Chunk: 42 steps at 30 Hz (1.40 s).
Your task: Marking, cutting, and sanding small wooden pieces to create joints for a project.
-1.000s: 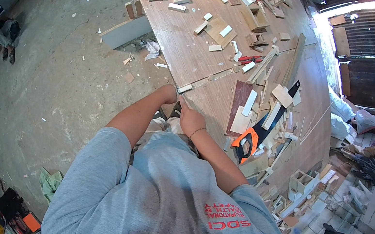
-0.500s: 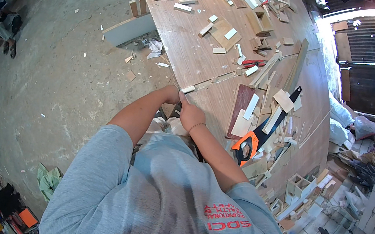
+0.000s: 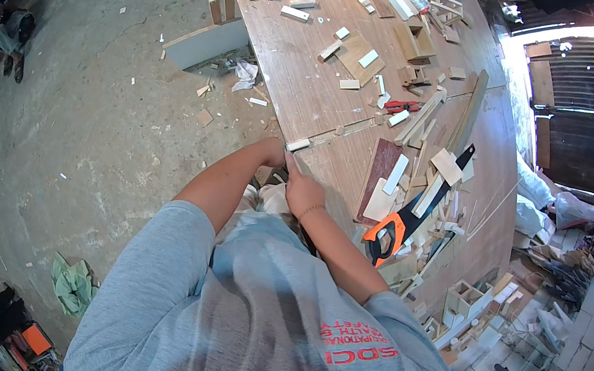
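Both my hands meet at the near left edge of the wooden table. My left hand (image 3: 271, 152) is bent and curled inward, its fingertips mostly hidden. My right hand (image 3: 304, 190) is closed beside it, thumb side up, its tip close against the left hand. What lies between the fingers is hidden. Just beyond the fingertips, a small white-faced wood block (image 3: 298, 144) rests at the table edge. To the right of my right hand lies a handsaw (image 3: 399, 229) with an orange and black handle, among wood strips and a dark reddish board (image 3: 380, 168).
Wood offcuts, an open wooden box (image 3: 416, 43) and red-handled pliers (image 3: 401, 105) lie across the table (image 3: 281, 43). A pale panel (image 3: 206, 45) stands on the floor left of the table. A green cloth (image 3: 72, 285) lies at lower left; white sacks (image 3: 535, 200) stand at right.
The view has shifted slightly. My hands stay together at the table edge by the white-faced block, with my right hand tilted a little. The saw and offcuts keep their places on the table.
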Each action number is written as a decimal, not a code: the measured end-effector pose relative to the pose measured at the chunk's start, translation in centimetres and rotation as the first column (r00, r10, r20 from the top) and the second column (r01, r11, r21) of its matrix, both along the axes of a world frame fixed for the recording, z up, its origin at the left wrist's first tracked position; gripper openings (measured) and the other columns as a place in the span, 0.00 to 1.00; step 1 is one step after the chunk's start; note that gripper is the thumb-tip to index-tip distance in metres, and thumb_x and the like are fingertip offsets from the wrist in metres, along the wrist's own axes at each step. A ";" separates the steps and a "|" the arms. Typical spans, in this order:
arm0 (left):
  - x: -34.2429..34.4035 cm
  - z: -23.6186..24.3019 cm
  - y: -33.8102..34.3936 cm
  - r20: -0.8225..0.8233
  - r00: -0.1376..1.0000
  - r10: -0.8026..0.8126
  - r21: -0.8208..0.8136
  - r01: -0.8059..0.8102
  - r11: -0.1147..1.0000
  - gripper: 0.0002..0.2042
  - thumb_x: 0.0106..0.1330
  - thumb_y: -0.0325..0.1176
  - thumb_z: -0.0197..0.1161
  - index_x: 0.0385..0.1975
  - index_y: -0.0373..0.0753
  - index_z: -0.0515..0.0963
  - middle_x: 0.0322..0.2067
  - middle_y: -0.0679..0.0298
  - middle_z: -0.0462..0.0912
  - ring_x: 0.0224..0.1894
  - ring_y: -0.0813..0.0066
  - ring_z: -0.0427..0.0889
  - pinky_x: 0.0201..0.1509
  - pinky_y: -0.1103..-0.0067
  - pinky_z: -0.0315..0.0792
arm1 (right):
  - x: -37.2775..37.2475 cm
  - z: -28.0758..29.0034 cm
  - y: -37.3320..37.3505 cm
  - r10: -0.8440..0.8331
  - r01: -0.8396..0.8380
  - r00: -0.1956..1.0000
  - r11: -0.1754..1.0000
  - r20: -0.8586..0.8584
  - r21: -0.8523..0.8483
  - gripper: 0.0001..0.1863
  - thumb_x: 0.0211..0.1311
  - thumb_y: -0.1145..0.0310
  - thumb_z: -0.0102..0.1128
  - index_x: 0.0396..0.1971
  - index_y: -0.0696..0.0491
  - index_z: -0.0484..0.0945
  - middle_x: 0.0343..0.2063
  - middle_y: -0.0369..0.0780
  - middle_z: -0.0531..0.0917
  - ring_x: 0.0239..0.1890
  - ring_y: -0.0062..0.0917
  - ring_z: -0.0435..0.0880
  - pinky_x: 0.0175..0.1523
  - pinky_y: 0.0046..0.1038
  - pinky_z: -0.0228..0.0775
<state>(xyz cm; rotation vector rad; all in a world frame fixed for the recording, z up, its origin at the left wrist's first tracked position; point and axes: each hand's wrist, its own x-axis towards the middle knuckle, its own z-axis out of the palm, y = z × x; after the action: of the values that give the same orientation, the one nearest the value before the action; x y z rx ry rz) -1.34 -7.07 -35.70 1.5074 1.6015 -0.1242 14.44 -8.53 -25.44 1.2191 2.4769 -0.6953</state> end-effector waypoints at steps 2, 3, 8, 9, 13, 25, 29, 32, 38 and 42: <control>0.1 1.3 0.7 0.054 0.998 -0.029 0.014 0.028 0.999 0.14 0.44 0.36 0.63 0.25 0.31 0.82 0.29 0.45 0.82 0.31 0.53 0.83 0.37 0.69 0.76 | -1.2 -0.6 1.5 -0.004 0.004 1.000 1.000 0.001 0.005 0.31 0.62 0.68 0.45 0.66 0.38 0.56 0.24 0.50 0.82 0.27 0.46 0.82 0.34 0.46 0.73; -0.3 1.2 0.6 0.103 0.994 -0.038 0.022 0.036 0.999 0.14 0.45 0.35 0.63 0.25 0.29 0.82 0.27 0.46 0.82 0.29 0.54 0.83 0.34 0.68 0.77 | -1.9 -0.6 1.6 0.013 -0.013 1.000 1.000 -0.004 0.004 0.32 0.61 0.69 0.46 0.67 0.39 0.55 0.25 0.50 0.82 0.28 0.45 0.83 0.34 0.44 0.73; -0.9 0.2 -0.6 0.093 0.983 0.155 -0.187 -0.136 0.973 0.13 0.45 0.34 0.62 0.23 0.28 0.81 0.24 0.46 0.82 0.24 0.57 0.83 0.27 0.67 0.77 | 3.2 3.4 -2.0 0.013 -0.011 1.000 0.997 0.019 -0.076 0.31 0.62 0.69 0.45 0.66 0.37 0.56 0.25 0.51 0.82 0.27 0.46 0.82 0.33 0.46 0.72; -0.7 0.7 -0.6 0.084 0.986 0.143 -0.217 -0.121 0.968 0.13 0.45 0.34 0.60 0.22 0.28 0.82 0.24 0.45 0.82 0.23 0.58 0.83 0.27 0.67 0.76 | 4.0 4.3 -2.5 0.024 -0.019 0.999 0.993 0.045 -0.120 0.32 0.61 0.69 0.46 0.67 0.38 0.54 0.27 0.50 0.82 0.29 0.45 0.82 0.34 0.44 0.73; -1.1 1.6 -0.2 0.084 0.990 0.112 -0.220 -0.091 0.971 0.12 0.45 0.32 0.60 0.22 0.27 0.82 0.23 0.46 0.82 0.21 0.59 0.83 0.26 0.68 0.77 | 2.5 3.8 -1.5 0.006 0.003 0.997 0.991 0.072 -0.132 0.33 0.60 0.70 0.46 0.67 0.37 0.54 0.27 0.50 0.82 0.29 0.44 0.83 0.34 0.45 0.73; -1.7 -1.2 -0.1 0.174 0.983 -0.065 -0.177 0.096 0.980 0.11 0.48 0.33 0.63 0.25 0.30 0.82 0.19 0.51 0.80 0.19 0.64 0.81 0.21 0.72 0.75 | 3.8 3.5 -2.2 -0.007 0.013 0.999 0.993 0.053 -0.114 0.31 0.61 0.68 0.46 0.66 0.38 0.56 0.26 0.50 0.82 0.27 0.46 0.81 0.34 0.47 0.71; -0.9 0.3 -0.2 0.141 0.975 0.173 -0.286 -0.127 0.950 0.09 0.49 0.31 0.62 0.28 0.34 0.83 0.21 0.52 0.81 0.20 0.63 0.81 0.21 0.70 0.74 | 1.8 1.5 -1.0 -0.036 0.038 0.999 0.994 0.023 -0.106 0.31 0.62 0.69 0.44 0.66 0.36 0.56 0.27 0.50 0.82 0.29 0.46 0.81 0.36 0.46 0.72; -0.8 -0.7 0.7 0.209 0.957 0.201 -0.274 -0.140 0.951 0.08 0.47 0.31 0.63 0.23 0.33 0.83 0.19 0.54 0.81 0.19 0.64 0.80 0.19 0.70 0.73 | -1.7 -1.1 1.7 -0.056 0.055 0.998 0.997 -0.021 -0.063 0.31 0.62 0.69 0.43 0.66 0.35 0.55 0.27 0.50 0.82 0.29 0.45 0.82 0.36 0.45 0.72; -0.8 -2.1 -0.8 0.096 0.989 0.111 -0.193 -0.091 0.977 0.10 0.46 0.32 0.64 0.23 0.30 0.82 0.19 0.53 0.81 0.20 0.62 0.81 0.20 0.68 0.74 | 1.6 2.0 -1.9 -0.059 0.058 0.998 0.994 -0.015 -0.088 0.30 0.62 0.68 0.43 0.66 0.35 0.56 0.27 0.50 0.82 0.29 0.45 0.82 0.36 0.45 0.72; -0.8 -1.3 -0.6 -0.012 0.999 -0.040 -0.109 0.039 0.993 0.12 0.48 0.33 0.60 0.26 0.31 0.82 0.21 0.49 0.81 0.22 0.58 0.83 0.27 0.68 0.76 | 2.2 4.1 -1.8 -0.012 0.023 0.998 0.985 0.069 -0.173 0.30 0.62 0.68 0.42 0.66 0.40 0.57 0.28 0.51 0.82 0.31 0.45 0.82 0.36 0.46 0.72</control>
<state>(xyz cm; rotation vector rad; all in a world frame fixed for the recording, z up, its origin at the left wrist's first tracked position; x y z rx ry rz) -2.15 -7.67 -36.95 1.4573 1.5511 -0.2406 16.65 -10.28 -21.32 1.1808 2.2993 -0.8402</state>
